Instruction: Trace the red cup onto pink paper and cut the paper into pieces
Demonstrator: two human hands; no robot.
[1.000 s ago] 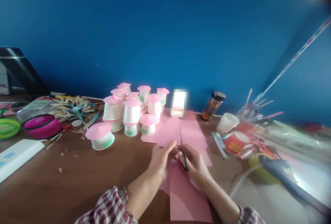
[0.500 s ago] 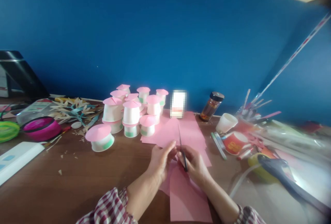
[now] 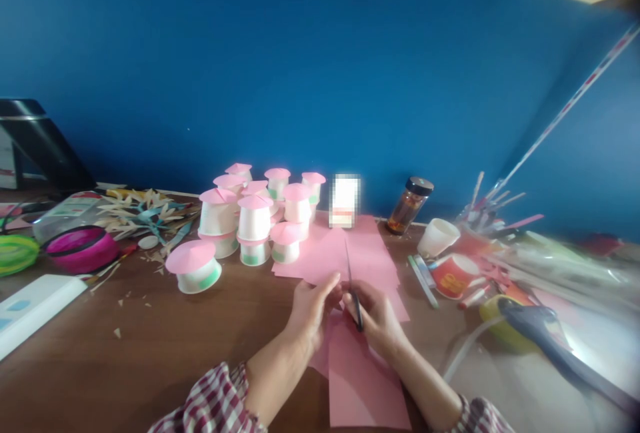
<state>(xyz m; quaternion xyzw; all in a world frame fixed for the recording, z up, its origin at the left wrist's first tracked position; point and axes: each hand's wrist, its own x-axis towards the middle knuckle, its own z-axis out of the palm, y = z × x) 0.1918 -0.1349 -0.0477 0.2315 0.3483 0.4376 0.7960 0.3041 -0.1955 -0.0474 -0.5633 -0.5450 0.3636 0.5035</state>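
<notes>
My right hand [image 3: 377, 323] is closed round the black handles of a pair of scissors [image 3: 357, 309], whose narrow blades point up and away from me. Close against it, my left hand [image 3: 315, 309] pinches with thumb and fingers at a piece of pink paper [image 3: 320, 358]; the pinched edge is mostly hidden by the fingers. Below both hands a long pink sheet [image 3: 367, 389] lies on the table. Beyond them, more pink sheets [image 3: 370, 246] are spread out. To the left stand several white paper cups with pink cone tops [image 3: 255, 216], some stacked, and a single one [image 3: 193, 266] nearer me.
A dark-lidded jar [image 3: 410, 206] leans at the back. On the right are a white cup [image 3: 439, 238], a red cup [image 3: 455, 276], pens and a grey-and-yellow corded tool [image 3: 530, 326]. A white power strip [image 3: 40, 306] and a pink round case [image 3: 83, 248] lie left.
Almost nothing differs. Both hands, the scissors and the paper keep the same places.
</notes>
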